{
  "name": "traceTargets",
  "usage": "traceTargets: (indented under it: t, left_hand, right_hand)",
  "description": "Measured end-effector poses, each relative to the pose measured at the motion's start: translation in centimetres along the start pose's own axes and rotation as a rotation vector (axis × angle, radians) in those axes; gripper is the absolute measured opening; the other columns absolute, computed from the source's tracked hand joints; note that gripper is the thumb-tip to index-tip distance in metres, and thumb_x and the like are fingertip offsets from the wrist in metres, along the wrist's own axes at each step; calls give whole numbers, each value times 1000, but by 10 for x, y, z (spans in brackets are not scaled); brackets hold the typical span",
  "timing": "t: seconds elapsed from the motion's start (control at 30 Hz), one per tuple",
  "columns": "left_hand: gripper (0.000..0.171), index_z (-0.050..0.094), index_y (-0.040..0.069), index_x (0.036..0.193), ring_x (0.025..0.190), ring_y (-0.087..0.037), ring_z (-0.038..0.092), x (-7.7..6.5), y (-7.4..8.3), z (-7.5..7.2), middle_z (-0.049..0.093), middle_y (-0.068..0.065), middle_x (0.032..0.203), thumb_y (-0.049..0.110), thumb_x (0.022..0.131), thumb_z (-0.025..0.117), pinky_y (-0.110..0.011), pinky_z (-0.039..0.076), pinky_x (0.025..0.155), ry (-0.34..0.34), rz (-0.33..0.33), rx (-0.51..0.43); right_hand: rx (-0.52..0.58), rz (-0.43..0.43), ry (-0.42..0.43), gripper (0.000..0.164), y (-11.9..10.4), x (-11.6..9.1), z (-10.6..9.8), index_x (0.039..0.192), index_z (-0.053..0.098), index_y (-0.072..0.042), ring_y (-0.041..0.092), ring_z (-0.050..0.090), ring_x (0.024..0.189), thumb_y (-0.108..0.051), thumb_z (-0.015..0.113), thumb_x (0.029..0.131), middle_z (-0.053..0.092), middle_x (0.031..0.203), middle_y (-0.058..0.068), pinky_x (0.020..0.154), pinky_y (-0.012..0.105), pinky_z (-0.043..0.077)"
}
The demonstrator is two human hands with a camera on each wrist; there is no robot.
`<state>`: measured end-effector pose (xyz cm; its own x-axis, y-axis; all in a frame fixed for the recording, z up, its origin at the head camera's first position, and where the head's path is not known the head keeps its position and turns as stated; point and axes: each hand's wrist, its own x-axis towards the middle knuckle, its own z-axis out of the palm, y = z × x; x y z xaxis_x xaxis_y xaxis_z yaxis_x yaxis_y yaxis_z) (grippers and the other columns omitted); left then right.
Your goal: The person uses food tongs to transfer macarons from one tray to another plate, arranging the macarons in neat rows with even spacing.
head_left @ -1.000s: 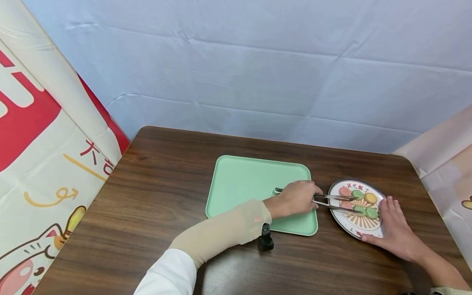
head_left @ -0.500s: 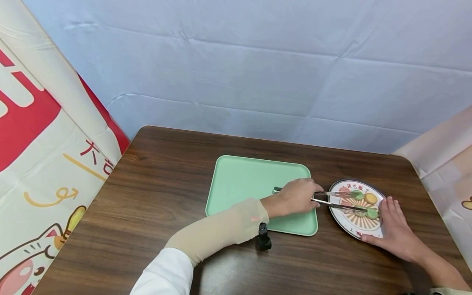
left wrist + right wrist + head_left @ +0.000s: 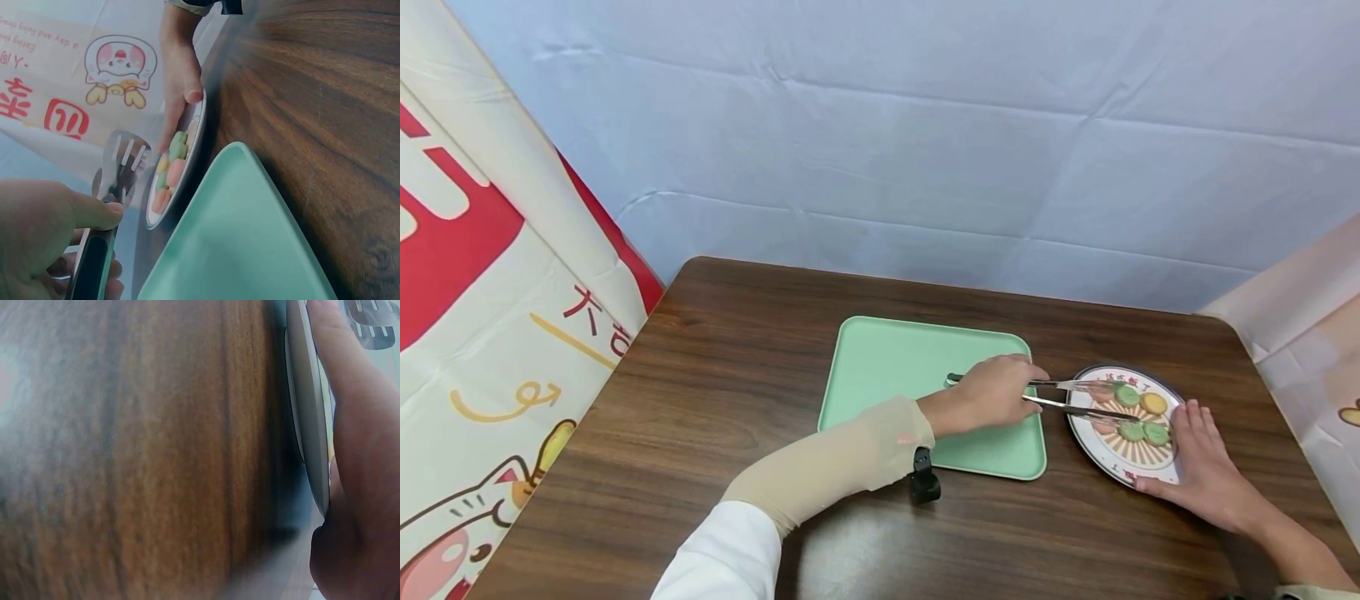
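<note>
In the head view my left hand (image 3: 996,392) grips metal serving tongs (image 3: 1067,408) over the right side of a mint-green tray (image 3: 887,367). The tongs' arms stand apart and reach over a round white plate (image 3: 1112,454) printed with red characters. Pink, green (image 3: 1156,432) and yellow macarons (image 3: 1153,403) lie on that plate. Slotted tong heads (image 3: 125,162) show in the left wrist view with no macaron between them. My right hand (image 3: 1210,475) rests against the plate's right rim, fingers straight and thumb on the lower edge.
Tray and plate stand side by side on a dark wood table (image 3: 715,400). A pale cloth backdrop (image 3: 880,150) hangs behind the far edge. Printed curtains (image 3: 490,350) border the left side, and another cloth hangs at the right.
My left hand has drawn a little left and away from me, taking the tongs with it. The macarons, plate and right hand look unmoved.
</note>
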<state>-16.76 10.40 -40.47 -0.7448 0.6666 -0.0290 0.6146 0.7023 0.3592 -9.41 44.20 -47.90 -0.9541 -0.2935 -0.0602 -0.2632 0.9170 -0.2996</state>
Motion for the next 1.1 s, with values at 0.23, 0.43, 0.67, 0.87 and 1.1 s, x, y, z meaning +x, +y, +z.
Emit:
traceTargets:
  t: [0.23, 0.43, 0.67, 0.87, 1.1]
  left_hand:
    - [46, 62, 23, 142, 120, -5, 59, -4, -5, -4, 61, 9, 138, 36, 98, 70, -16, 48, 87, 0, 2, -26]
    - [47, 62, 22, 143, 115, -6, 61, -8, -11, -9, 62, 6, 136, 34, 99, 70, -16, 48, 82, 3, 7, -40]
    - [45, 63, 21, 141, 107, -6, 61, -14, -18, -15, 64, 5, 130, 32, 98, 72, -17, 47, 76, 24, 13, -52]
    - [46, 64, 18, 141, 110, -8, 62, -21, -27, -21, 64, 3, 131, 30, 97, 72, -19, 49, 80, 31, 14, -55]
    - [46, 63, 16, 141, 103, -9, 62, -30, -39, -25, 64, 0, 131, 28, 97, 72, -20, 47, 76, 26, 8, -85]
  right_hand:
    - [5, -2, 0, 134, 1, 0, 1, 149, -13, 22, 46, -30, 145, -47, 81, 83, -18, 154, 46, 113, 34, -28]
    - [4, -6, 1, 133, -1, 0, -1, 149, -12, 23, 48, -28, 145, -46, 80, 83, -15, 153, 48, 114, 37, -27]
    - [5, -14, 6, 132, 0, 0, 0, 149, -10, 24, 49, -27, 146, -46, 81, 83, -14, 152, 49, 115, 37, -26]
    - [3, -25, 20, 133, 1, 0, 1, 149, -10, 24, 47, -27, 146, -45, 82, 82, -14, 152, 49, 115, 36, -26]
    - [15, -26, 19, 132, 2, -2, 2, 149, -9, 24, 49, -27, 146, -44, 83, 81, -15, 153, 49, 115, 36, -26]
